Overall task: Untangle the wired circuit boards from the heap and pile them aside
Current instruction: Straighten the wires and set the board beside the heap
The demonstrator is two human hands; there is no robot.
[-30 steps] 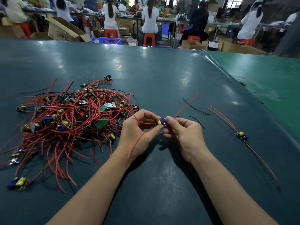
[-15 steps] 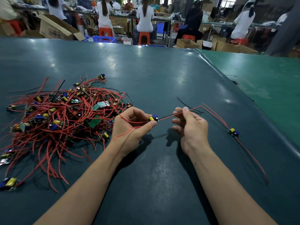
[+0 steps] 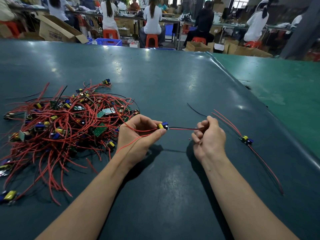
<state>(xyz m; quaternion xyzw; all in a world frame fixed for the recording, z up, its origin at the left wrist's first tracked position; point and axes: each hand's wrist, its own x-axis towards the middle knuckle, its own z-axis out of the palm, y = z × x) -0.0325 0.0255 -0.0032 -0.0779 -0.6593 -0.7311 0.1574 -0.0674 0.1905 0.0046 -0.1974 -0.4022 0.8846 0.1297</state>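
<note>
This is a factory assembly floor, an electronics workshop. Across the far side, several workers (image 3: 152,18) in white tops sit with their backs turned on red plastic stools (image 3: 152,40) at long workbenches (image 3: 131,16) strewn with parts. Open cardboard cartons (image 3: 57,30) stand on the floor at far left and far right, and a blue plastic crate (image 3: 108,42) sits between them. In the near part, a wide table (image 3: 173,80) covered with a dark green mat carries a heap (image 3: 65,122) of small circuit boards with red and black wires on the left. A lighter green table surface (image 3: 285,87) adjoins on the right.
</note>
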